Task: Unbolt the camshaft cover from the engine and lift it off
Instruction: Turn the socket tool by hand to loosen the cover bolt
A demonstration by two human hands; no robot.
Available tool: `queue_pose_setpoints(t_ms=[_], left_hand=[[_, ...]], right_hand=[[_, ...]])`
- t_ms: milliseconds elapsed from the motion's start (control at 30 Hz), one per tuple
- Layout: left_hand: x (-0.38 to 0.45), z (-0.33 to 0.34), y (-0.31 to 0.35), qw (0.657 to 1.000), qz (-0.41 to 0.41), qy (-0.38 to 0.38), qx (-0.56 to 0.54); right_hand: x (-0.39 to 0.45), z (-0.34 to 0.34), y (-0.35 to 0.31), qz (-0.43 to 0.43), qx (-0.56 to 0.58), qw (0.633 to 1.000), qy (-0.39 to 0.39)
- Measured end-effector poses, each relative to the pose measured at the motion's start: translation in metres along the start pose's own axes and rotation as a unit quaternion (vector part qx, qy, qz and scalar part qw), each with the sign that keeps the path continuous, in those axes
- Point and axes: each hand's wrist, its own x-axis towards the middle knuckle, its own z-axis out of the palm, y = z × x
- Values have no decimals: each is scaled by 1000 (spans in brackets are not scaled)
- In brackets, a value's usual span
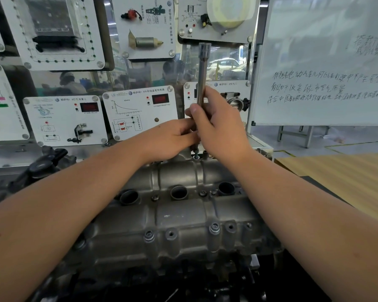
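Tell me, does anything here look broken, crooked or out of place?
Nothing looks damaged or spilled. Both hands, left and right, hold a long tool upright over a bolt at the cover's far edge. Some near bolt holes are already empty.

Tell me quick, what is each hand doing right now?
Left hand: fingers pinch the lower end of the long socket extension bar, just above the camshaft cover.
Right hand: fingers curled round the bar's middle, holding it upright.

2 bare forearms, no sleeves visible.
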Motion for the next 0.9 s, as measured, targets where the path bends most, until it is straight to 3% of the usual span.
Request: queue_pose_setpoints(t_ms=[233,400,600,900], left_hand=[[0,-2,1,1000,9,0,15],[1,-1,1,1000,5,11,2],[-1,0,2,1000,-2,-3,-3],[-1,-1,1,1000,-4,-1,3]], right_hand=[[0,0,-2,23,7,999,-26],[-1,-2,-3,-2,-28,999,18],[0,-3,-4,30,-6,999,-17],[1,-1,0,-7,-22,1000,0]])
